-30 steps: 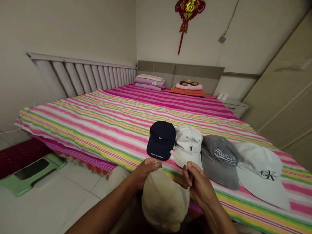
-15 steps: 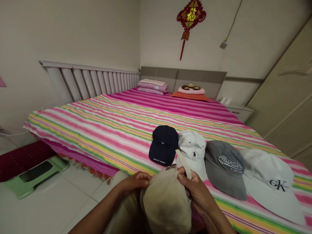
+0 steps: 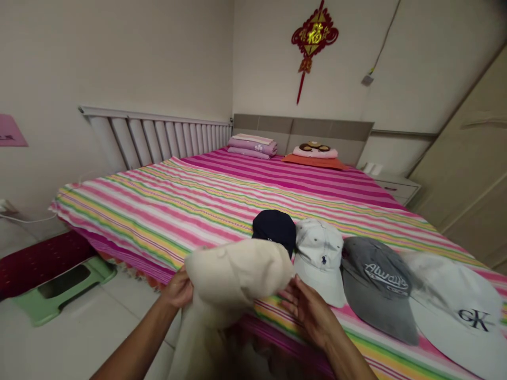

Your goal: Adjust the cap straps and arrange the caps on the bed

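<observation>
A beige cap, slightly blurred, is held up in front of me over the near edge of the bed. My left hand grips its left end. At the cap's right end, my right hand has its fingers apart, with the tips at or just beside the fabric; whether they touch I cannot tell. Behind the beige cap lies a navy cap, its brim hidden. A row continues rightward with a white cap bearing a small logo, a grey cap with lettering and a white cap marked with dark letters.
A striped sheet covers the bed. Folded bedding and a pink stack lie by the headboard. On the left are a radiator and a green stool. A nightstand stands back right.
The beige cap has been raised and turned, now covering part of the navy cap. My left hand has shifted left along with it; my right hand has loosened from its strap. The view has moved slightly.
</observation>
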The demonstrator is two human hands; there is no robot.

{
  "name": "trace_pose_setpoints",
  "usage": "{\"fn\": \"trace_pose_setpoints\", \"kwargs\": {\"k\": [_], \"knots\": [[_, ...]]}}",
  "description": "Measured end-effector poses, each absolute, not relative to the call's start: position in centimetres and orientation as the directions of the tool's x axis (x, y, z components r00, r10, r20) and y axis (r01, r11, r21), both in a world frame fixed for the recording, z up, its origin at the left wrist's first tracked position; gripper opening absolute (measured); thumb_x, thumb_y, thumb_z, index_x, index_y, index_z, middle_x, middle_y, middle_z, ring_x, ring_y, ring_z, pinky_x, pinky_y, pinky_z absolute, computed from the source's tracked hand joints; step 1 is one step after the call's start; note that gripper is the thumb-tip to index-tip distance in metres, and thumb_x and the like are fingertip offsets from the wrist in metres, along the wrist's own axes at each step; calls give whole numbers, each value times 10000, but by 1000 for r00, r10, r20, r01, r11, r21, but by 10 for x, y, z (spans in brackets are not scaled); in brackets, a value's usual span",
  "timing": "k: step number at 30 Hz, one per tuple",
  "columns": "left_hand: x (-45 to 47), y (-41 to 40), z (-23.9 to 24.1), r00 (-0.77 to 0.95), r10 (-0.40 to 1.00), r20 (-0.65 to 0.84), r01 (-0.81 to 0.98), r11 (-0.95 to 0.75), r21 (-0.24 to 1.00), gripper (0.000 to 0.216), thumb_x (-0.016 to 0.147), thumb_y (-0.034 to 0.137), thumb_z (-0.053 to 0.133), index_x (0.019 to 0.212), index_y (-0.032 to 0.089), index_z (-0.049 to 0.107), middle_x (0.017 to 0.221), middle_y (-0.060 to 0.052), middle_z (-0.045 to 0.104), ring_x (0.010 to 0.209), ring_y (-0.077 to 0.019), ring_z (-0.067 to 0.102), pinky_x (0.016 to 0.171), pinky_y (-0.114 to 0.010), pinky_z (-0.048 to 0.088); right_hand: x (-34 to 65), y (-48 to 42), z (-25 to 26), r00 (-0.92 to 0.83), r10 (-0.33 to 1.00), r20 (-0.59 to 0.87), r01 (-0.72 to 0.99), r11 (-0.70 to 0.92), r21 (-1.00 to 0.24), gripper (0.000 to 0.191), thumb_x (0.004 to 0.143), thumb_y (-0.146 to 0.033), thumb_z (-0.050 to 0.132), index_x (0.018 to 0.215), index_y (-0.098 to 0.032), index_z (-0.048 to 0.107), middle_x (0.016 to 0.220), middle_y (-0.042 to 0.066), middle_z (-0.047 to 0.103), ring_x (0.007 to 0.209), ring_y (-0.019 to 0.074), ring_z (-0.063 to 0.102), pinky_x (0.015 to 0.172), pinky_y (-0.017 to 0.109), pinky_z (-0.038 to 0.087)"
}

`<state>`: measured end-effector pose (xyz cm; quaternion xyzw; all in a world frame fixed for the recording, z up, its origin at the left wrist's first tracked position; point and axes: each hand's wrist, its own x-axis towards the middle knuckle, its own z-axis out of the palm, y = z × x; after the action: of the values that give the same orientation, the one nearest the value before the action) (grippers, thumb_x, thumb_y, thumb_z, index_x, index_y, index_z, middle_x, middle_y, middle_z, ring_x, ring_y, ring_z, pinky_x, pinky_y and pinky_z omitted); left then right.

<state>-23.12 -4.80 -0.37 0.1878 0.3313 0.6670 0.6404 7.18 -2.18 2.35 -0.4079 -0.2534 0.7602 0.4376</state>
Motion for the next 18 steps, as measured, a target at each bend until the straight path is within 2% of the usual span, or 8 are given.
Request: {"fn": "trace_pose_setpoints", "kwargs": {"k": [2,7,13,16,18], "knots": [[-248,-26,12,-246,952,-180,-737,-63,673,276,565,19,582,809,127,655,559,-37,664,653,-225,648,714,-345,515,69,-22,12,-250,851,-462,-455,-524,-720,315,629,-361,710,822,-138,600,811,89,678,757,190,633,708,310,478],[-270,29,42,-343,933,-109,-692,-172,701,266,668,61,525,901,147,621,650,-34,687,703,-194,646,789,-344,491,59,-18,0,-227,835,-501,-528,-538,-657,256,617,-289,731,740,-129,573,778,120,678,751,203,650,720,317,502],[-270,55,21,-352,907,-233,-575,-13,818,134,618,49,567,731,107,609,560,-58,647,564,-203,621,644,-356,506,41,-2,-8,-160,845,-510,-611,-491,-621,185,678,-295,686,692,-189,535,640,23,646,690,151,654,675,257,521],[-271,58,6,-426,855,-294,-470,69,880,75,606,91,591,681,97,598,489,-36,607,456,-184,571,545,-343,484,33,7,-13,-146,840,-522,-632,-485,-604,203,669,-317,692,664,-207,521,590,-7,614,654,152,653,642,264,528],[-275,59,3,-492,820,-292,-391,91,916,52,641,118,579,690,107,592,484,-3,591,436,-148,543,533,-317,465,30,13,-14,-149,836,-527,-651,-485,-584,215,664,-303,699,633,-214,505,537,-30,582,602,141,644,630,267,531]]}}
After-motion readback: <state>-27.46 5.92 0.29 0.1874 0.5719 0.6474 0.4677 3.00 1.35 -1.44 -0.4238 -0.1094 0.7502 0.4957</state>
